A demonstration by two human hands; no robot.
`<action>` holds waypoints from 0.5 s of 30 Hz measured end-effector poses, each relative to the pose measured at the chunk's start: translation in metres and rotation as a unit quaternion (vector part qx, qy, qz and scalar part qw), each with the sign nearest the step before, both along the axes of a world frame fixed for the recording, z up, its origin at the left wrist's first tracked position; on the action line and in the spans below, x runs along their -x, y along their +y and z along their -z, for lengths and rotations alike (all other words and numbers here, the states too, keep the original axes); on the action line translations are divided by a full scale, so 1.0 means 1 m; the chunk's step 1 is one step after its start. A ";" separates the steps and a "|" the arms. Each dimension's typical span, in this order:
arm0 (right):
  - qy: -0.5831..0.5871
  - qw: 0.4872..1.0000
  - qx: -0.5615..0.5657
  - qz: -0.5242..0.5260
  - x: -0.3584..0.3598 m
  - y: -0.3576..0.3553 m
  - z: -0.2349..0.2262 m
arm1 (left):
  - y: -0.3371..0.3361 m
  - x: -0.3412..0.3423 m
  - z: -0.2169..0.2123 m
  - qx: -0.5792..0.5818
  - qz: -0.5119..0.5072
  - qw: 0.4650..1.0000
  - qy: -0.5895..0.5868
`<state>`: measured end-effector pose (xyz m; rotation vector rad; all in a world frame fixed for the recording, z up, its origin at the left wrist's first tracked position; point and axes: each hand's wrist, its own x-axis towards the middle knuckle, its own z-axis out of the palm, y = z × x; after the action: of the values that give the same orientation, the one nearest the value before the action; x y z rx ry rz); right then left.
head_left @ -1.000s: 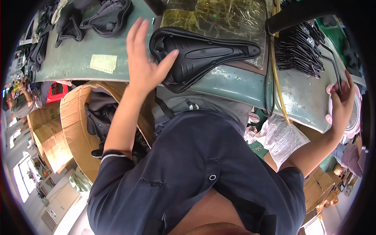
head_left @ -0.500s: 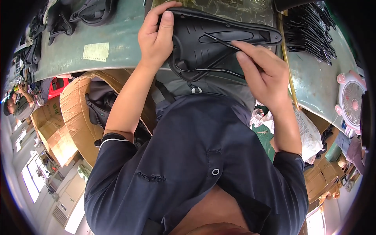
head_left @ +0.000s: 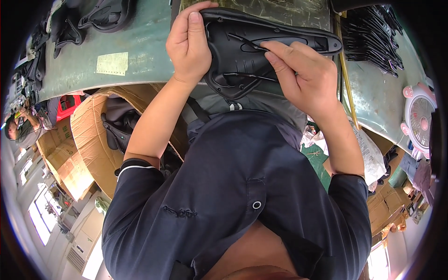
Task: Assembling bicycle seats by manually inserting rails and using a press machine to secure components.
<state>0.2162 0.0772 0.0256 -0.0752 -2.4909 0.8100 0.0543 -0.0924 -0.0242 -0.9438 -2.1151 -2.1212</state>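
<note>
Both hands grasp the black saddle (head_left: 261, 51): left hand (head_left: 189, 44) beside, right hand (head_left: 298, 72) atop.

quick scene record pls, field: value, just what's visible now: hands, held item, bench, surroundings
left hand: left hand grips the wide end of the bike saddle
right hand: right hand on the saddle's underside, fingers at a thin metal rail
saddle: black, underside up, over the bench edge
bench: green worktop with a pale label
bench right: stack of black metal rails
bench left: more black saddles
below left: open cardboard box
far right: pink fan
</note>
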 end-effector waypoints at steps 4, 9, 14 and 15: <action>0.020 1.000 -0.012 -0.017 0.005 0.001 -0.003 | 0.003 -0.003 0.003 -0.021 -0.003 0.999 -0.031; 0.039 0.996 -0.066 -0.046 0.023 0.001 -0.010 | 0.003 0.005 0.009 -0.038 0.032 0.998 -0.030; 0.044 0.999 -0.012 -0.028 0.025 0.001 -0.002 | 0.006 0.008 0.009 -0.011 0.033 0.999 0.007; 0.036 0.999 -0.015 -0.038 0.026 0.001 -0.004 | 0.006 0.010 0.011 -0.018 0.029 0.999 0.022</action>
<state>0.1900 0.0785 0.0299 0.0579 -2.4490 0.7910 0.0446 -0.0862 -0.0349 -1.0509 -2.0484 -2.1359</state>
